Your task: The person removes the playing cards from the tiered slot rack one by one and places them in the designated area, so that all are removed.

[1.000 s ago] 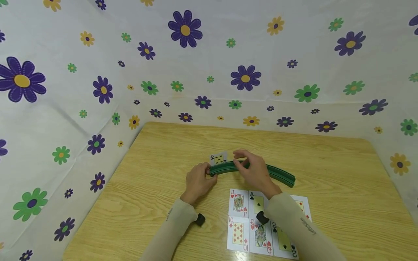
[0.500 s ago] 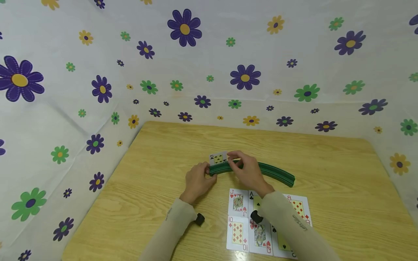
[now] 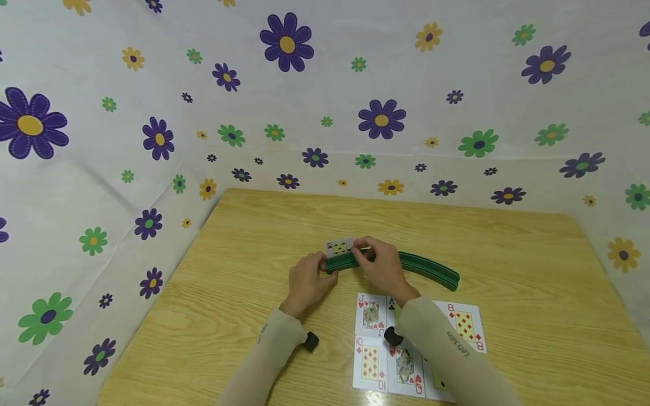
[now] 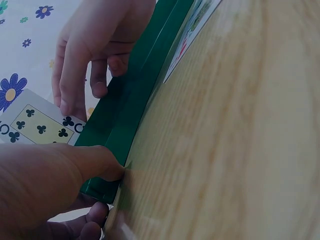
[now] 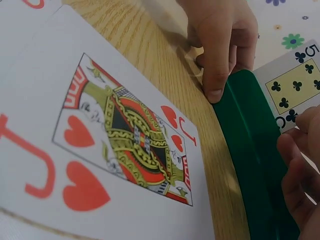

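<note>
A curved green card holder (image 3: pixel 430 270) lies across the middle of the table. My left hand (image 3: pixel 306 282) grips its left end, with the thumb on the near side and fingers curled beneath and behind, as the left wrist view shows. The five of clubs playing card (image 3: pixel 338 247) stands tilted back in the holder's groove near that end. My right hand (image 3: pixel 382 264) pinches the card's right lower corner between thumb and index finger. In the right wrist view, those fingertips (image 5: pixel 290 137) are at the five of clubs (image 5: pixel 297 85), just over the groove.
Face-up cards lie in two rows on the wooden table (image 3: pixel 244 237) nearer me: a jack of hearts (image 3: pixel 370 314), ten of diamonds (image 3: pixel 370 362), queen of hearts (image 3: pixel 404 366) and eight of diamonds (image 3: pixel 464 326) among them. My right sleeve covers others. A flowered cloth (image 3: pixel 325 84) hangs behind.
My right hand has moved left along the holder to the five of clubs and now pinches its corner. The card leans back a little more. My left hand stays at the holder's end.
</note>
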`<state>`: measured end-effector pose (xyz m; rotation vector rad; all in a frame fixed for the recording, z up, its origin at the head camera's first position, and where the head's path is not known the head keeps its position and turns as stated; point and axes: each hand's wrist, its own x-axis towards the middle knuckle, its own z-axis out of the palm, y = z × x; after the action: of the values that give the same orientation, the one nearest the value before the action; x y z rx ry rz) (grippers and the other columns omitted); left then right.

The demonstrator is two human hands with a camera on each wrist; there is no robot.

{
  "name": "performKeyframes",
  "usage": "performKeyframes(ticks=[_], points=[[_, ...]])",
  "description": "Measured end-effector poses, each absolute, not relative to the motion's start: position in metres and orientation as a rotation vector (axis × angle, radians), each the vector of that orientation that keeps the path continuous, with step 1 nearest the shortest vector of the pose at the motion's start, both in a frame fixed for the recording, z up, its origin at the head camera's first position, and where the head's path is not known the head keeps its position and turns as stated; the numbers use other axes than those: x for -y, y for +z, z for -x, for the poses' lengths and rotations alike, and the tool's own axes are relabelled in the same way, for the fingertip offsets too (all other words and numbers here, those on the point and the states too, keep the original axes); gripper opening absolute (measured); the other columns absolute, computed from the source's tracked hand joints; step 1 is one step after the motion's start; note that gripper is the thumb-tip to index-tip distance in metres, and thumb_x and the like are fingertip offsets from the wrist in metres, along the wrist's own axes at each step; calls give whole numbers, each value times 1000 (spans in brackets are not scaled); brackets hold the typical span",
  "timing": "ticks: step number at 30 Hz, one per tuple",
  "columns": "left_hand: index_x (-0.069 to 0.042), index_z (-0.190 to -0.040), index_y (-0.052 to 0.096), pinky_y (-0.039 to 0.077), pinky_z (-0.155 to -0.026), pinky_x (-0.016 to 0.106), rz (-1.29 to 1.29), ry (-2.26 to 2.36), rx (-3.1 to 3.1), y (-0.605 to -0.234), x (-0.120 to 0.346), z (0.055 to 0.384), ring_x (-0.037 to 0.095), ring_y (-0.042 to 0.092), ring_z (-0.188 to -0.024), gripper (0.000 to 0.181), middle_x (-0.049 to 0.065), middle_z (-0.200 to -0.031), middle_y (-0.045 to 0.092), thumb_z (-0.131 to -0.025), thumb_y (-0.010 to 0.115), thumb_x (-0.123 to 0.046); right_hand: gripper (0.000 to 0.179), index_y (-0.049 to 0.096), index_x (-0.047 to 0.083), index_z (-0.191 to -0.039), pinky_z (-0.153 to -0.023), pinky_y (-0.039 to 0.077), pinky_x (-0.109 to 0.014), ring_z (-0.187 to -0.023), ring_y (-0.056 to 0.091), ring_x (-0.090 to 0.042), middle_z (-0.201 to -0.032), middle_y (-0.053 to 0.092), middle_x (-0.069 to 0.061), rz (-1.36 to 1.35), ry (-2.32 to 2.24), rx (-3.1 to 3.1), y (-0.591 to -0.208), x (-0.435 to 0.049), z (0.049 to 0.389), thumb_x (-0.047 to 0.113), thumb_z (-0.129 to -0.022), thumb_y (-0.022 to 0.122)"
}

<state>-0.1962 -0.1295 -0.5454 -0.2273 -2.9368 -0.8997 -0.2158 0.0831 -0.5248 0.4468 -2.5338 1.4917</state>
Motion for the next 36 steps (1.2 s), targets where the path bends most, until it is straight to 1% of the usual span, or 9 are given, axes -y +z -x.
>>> performKeyframes(ticks=[6,12,16,19,22,26,31,36], points=[[-12,-108,71,34,-72,31,238,-892,2927,-545,129,197,13,49,-76,25,0,-90,66,-95,82,-30,13,80,11,-115,-59,44,-23,-69,62,-15,-105,82,-8,-460,1459,2501,-521,-83,214,13,-103,76],[-12,-110,72,34,-73,32,231,-908,2928,-544,128,196,14,49,-77,25,0,-91,65,-95,82,-30,14,79,11,-117,-67,49,-23,-79,68,-16,-110,83,-6,-479,1421,2479,-511,-85,210,12,-103,76],[-12,-109,71,33,-74,32,239,-924,2925,-546,128,196,14,48,-78,25,-1,-90,64,-95,82,-30,13,80,9,-115,-68,53,-23,-80,71,-19,-110,83,-9,-463,1441,2441,-505,-91,203,10,-102,77],[-13,-109,71,33,-74,33,236,-930,2927,-548,127,196,15,49,-78,25,-1,-90,64,-95,82,-30,13,81,8,-114,-67,55,-23,-79,71,-19,-108,83,-9,-453,1458,2413,-504,-99,197,9,-101,78],[-12,-111,72,34,-74,33,227,-932,2924,-549,128,196,16,49,-79,25,0,-91,65,-95,82,-30,13,81,8,-114,-66,56,-24,-79,71,-18,-105,84,-9,-469,1443,2387,-505,-109,191,8,-101,78],[-11,-113,73,35,-75,34,236,-946,2924,-549,129,195,16,51,-80,27,0,-92,67,-95,81,-30,14,81,7,-112,-62,56,-25,-76,70,-11,-99,83,-8,-493,1387,2352,-509,-127,178,5,-98,79],[-11,-111,73,35,-74,33,245,-951,2911,-549,129,195,15,50,-79,25,0,-91,66,-95,81,-29,15,81,9,-110,-60,53,-20,-75,67,-2,-92,82,-4,-480,1320,2348,-514,-150,160,3,-97,80],[-12,-110,73,34,-74,32,242,-947,2916,-548,128,195,15,50,-78,24,-1,-90,66,-96,81,-29,16,81,7,-108,-60,52,-18,-76,67,-1,-91,82,-6,-452,1286,2350,-513,-166,142,0,-94,81]])
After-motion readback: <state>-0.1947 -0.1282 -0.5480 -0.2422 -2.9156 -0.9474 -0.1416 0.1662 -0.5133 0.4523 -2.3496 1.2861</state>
